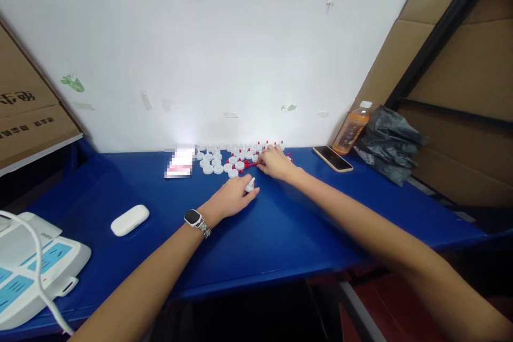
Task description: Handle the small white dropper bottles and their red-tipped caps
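Note:
My left hand is closed on a white nozzle cap, its narrow tip pointing up between thumb and fingers. Just beyond, at the edge of a small pile of red tips, my right hand reaches down with its fingers drawn together; whatever they pinch is hidden. Plain white caps stand in a cluster left of the pile. Around and behind the red tips are several white caps topped with red tips, some partly covered by my right hand.
The blue tabletop meets a white wall. On the left are a white earbud case, a power strip with a cable, and a blurred card. A phone, an orange drink bottle and a black plastic bag lie right.

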Demonstrator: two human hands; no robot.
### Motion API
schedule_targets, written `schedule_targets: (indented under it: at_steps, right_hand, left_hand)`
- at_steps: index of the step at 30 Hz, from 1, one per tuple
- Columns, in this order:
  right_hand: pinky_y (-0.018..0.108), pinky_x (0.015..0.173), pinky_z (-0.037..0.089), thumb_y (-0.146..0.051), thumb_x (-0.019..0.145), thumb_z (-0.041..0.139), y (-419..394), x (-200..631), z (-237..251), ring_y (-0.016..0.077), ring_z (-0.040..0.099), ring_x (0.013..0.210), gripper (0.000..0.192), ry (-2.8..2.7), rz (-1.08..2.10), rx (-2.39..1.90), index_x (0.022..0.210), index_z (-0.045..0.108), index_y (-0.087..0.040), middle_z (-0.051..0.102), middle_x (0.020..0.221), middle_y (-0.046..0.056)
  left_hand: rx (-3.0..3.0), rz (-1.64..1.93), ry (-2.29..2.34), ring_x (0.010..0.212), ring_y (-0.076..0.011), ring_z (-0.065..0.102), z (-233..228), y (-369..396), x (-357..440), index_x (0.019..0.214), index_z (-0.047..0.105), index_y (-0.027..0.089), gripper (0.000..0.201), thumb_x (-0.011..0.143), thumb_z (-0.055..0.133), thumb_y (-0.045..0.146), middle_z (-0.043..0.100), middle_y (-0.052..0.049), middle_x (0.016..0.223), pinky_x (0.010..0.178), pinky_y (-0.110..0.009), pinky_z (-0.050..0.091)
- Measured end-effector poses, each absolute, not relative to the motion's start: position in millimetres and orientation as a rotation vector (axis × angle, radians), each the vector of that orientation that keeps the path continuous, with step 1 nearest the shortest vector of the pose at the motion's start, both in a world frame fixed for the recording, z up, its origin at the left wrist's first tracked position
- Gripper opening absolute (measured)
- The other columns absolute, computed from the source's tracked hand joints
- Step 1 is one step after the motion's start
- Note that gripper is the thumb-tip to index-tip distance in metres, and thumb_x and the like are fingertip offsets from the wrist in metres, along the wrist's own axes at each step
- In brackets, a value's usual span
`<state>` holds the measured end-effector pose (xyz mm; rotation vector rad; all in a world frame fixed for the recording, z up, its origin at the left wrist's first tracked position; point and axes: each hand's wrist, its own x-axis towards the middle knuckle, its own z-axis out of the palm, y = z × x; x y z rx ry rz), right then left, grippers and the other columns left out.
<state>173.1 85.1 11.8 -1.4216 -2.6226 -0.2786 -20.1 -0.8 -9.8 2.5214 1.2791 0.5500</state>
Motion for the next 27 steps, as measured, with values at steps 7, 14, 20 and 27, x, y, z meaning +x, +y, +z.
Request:
schedule_targets:
  at_steps: [7, 14, 20, 27]
  right_hand:
    - [0.037, 0.084, 0.042, -0.017, 0.082, 0.062, 74.4, 177.7, 15.3, 0.0248, 0.061, 0.090, 0.008, -2.383, 0.058, -1.282, 0.081, 0.068, -0.014, 0.072, 0.085, 0.011]
    - [0.028, 0.064, 0.050, -0.036, 0.077, 0.073, 40.8, 178.9, -0.1, 0.0154, 0.064, 0.066, 0.021, -1.759, 0.946, -0.963, 0.083, 0.070, -0.016, 0.072, 0.075, 0.005]
    - [0.027, 0.062, 0.050, -0.047, 0.072, 0.078, 24.9, 175.9, -3.1, 0.0126, 0.061, 0.060, 0.033, -1.652, 1.160, -0.894, 0.079, 0.073, -0.015, 0.071, 0.070, 0.004]
    - [0.027, 0.063, 0.050, -0.048, 0.074, 0.076, 17.2, 171.8, -1.3, 0.0123, 0.061, 0.060, 0.034, -1.735, 1.205, -0.895, 0.079, 0.071, -0.014, 0.071, 0.070, 0.004]
  left_hand:
    - [2.501, 0.543, 1.304, 0.067, -0.0180, 0.055, -8.0, -1.5, -19.3, 0.086, 0.048, 0.021, 0.032, 0.098, 0.039, 0.049, 0.061, -0.003, 0.080, 0.061, -0.029, 0.035]
    - [2.504, 0.564, 1.328, 0.074, -0.0201, 0.058, -8.9, -1.5, -16.3, 0.090, 0.050, 0.021, 0.030, 0.097, 0.038, 0.047, 0.062, -0.004, 0.084, 0.065, -0.031, 0.039]
    - [2.593, 0.545, 1.368, 0.085, -0.0240, 0.059, -11.3, -1.8, -14.3, 0.096, 0.051, 0.021, 0.025, 0.097, 0.038, 0.042, 0.063, -0.007, 0.090, 0.072, -0.035, 0.044]
    - [2.624, 0.501, 1.403, 0.086, -0.0253, 0.060, -11.7, -4.3, -12.7, 0.094, 0.051, 0.020, 0.015, 0.091, 0.045, 0.033, 0.063, -0.008, 0.090, 0.073, -0.035, 0.044]
